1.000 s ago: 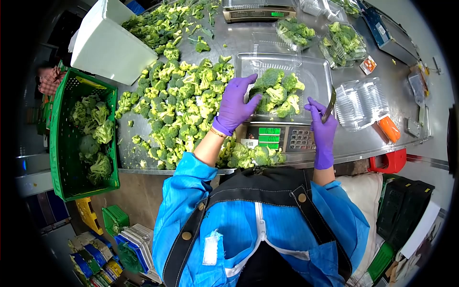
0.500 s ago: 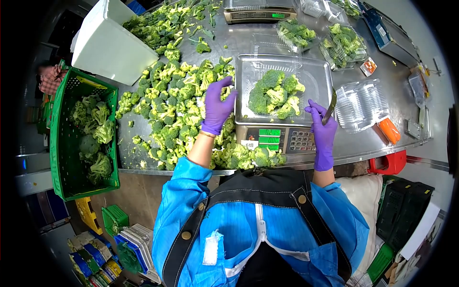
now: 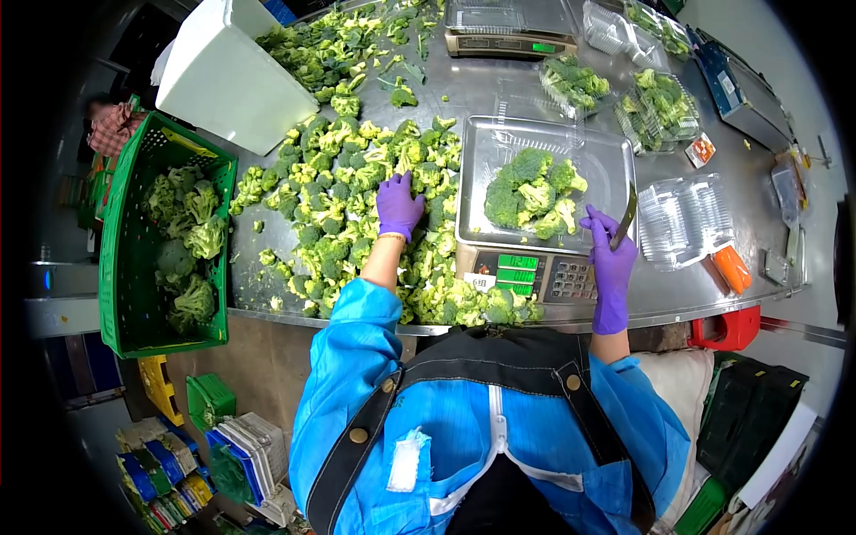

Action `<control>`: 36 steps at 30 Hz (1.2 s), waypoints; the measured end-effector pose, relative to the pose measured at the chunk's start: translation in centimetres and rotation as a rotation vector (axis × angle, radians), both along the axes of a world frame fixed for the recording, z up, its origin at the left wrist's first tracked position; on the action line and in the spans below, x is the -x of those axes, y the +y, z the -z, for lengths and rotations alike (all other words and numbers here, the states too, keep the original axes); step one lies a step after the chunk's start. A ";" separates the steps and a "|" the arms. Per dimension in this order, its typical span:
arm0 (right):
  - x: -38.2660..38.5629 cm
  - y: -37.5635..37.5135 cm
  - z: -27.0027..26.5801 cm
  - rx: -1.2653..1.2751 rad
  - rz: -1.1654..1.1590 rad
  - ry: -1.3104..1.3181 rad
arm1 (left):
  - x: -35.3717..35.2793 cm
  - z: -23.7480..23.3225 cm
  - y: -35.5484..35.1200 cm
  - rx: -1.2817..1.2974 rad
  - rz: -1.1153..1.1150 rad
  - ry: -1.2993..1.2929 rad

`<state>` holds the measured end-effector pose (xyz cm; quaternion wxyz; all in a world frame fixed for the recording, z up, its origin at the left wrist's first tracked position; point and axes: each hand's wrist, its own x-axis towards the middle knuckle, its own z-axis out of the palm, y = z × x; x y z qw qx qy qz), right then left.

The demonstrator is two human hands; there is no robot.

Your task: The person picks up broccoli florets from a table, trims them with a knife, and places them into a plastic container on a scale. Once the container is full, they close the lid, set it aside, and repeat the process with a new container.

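Under and around left hand [image 3: 400,210], see piled florets [image 3: 332,214]; with fingers bent, can't tell if pinching any. Gripping knife [image 3: 629,214] in right hand [image 3: 613,263]. Probably light, firm, crumbly-topped; best taken by stalk.

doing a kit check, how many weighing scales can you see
2. The near scale sits at the front, bearing broccoli; the far scale sits behind it, cut off by the picture's top edge.
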<state>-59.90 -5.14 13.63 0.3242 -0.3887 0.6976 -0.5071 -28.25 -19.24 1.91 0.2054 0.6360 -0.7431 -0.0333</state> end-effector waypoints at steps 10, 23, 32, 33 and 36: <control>0.1 0.1 0.0 -0.009 0.007 -0.017 | -2.8 -4.0 1.7 -0.534 0.119 1.864; -0.4 0.5 -0.5 0.013 -0.048 -0.055 | 7.8 -13.3 5.7 -0.934 0.531 1.613; -1.8 0.9 -0.6 0.094 -0.233 -0.128 | 9.3 -12.0 6.5 -0.788 0.399 1.150; -2.0 0.8 -0.7 0.103 -0.240 -0.128 | 9.4 -12.2 6.4 -0.596 0.418 1.035; -2.1 0.5 -0.8 0.080 -0.226 -0.142 | 10.2 -13.0 5.0 -0.175 0.348 0.739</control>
